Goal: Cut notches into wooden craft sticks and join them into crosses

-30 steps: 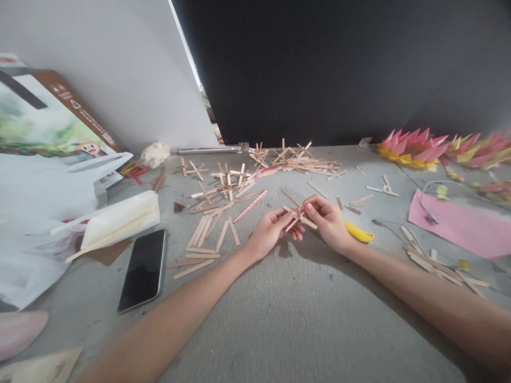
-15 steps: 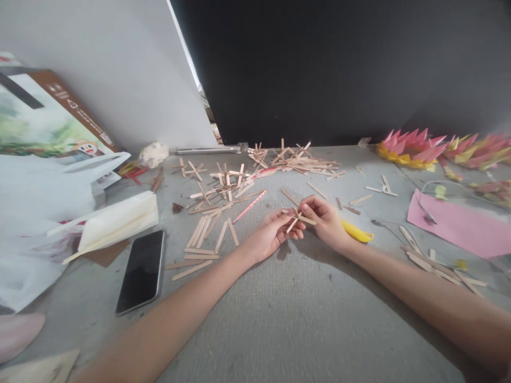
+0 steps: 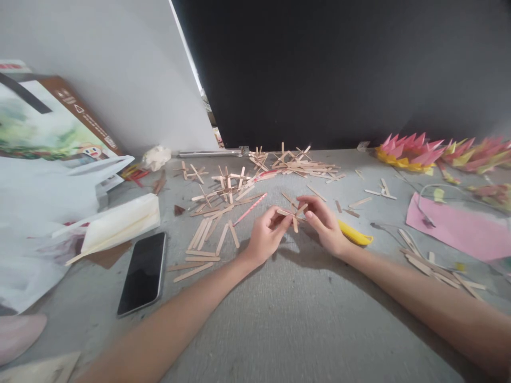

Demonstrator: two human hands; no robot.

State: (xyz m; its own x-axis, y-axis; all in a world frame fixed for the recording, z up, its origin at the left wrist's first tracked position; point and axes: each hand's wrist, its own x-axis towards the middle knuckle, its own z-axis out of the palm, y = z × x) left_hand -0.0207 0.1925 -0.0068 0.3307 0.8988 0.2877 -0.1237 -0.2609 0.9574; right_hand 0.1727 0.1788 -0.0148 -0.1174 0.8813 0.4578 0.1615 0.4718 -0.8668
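Observation:
Both my hands meet over the middle of the grey table (image 3: 287, 319). My left hand (image 3: 265, 236) and my right hand (image 3: 325, 223) together pinch a small cross of wooden sticks (image 3: 294, 211), held just above the surface. Loose flat sticks (image 3: 207, 236) lie in a row to the left of my left hand. Several finished stick crosses (image 3: 227, 183) are scattered behind them, and a bigger heap of sticks (image 3: 299, 162) sits by the dark back wall. A pink pencil (image 3: 250, 207) lies just left of my hands.
A black phone (image 3: 142, 272) lies at the left, beside a white folded packet (image 3: 120, 221) and a printed box (image 3: 43, 122). A yellow cutter (image 3: 355, 234) pokes out behind my right wrist. Pink paper (image 3: 459, 229), paper flowers (image 3: 407, 149) and more sticks (image 3: 435, 263) fill the right.
My hands have lifted slightly and turned the stick cross between the fingers. The view has shifted a little; nothing else on the table has moved.

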